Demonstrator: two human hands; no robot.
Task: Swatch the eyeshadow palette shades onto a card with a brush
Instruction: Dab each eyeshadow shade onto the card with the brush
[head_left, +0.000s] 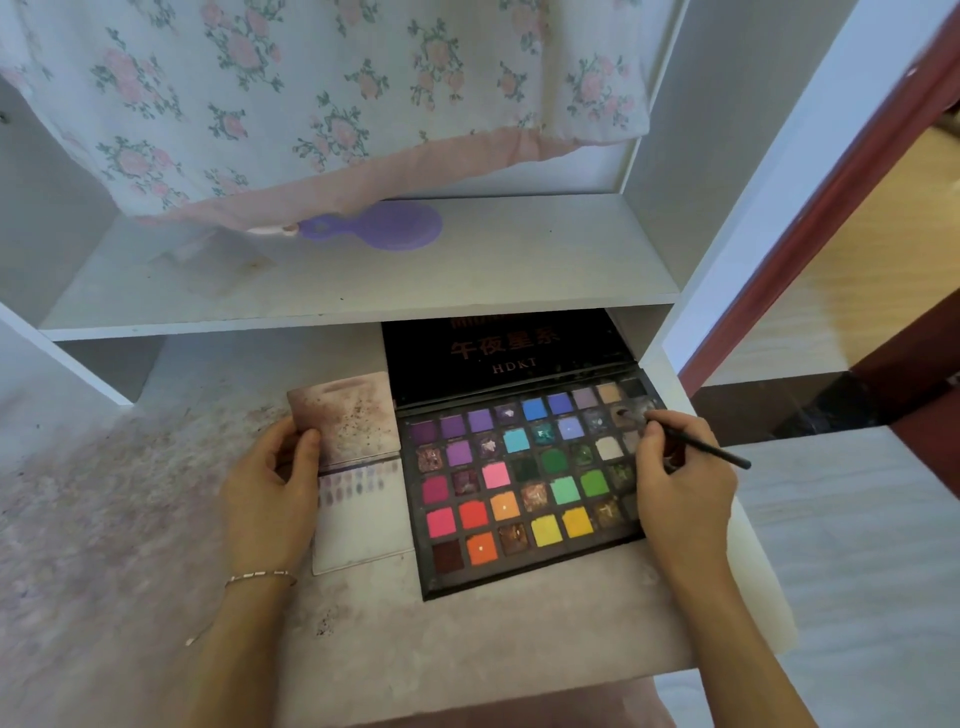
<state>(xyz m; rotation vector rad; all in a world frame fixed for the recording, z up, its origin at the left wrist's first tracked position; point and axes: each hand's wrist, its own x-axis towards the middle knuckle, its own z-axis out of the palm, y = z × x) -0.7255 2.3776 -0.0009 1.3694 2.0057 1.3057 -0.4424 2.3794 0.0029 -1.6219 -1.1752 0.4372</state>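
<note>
I am pinching the brush (691, 441) in my right hand (680, 483), tip dipping into a far-right pan; my left hand (270, 493) is gripping the card (358, 514) lying left of the palette (519, 493)

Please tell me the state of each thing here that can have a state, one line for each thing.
Eyeshadow palette: open, lid leaning back under the shelf.
Brush: pinched in the right hand, tip in a grey pan at the far right.
Card: flat beside the palette, a few swatches near its top.
Stained card: held by the left hand.
Purple mirror: lying on the shelf.
</note>
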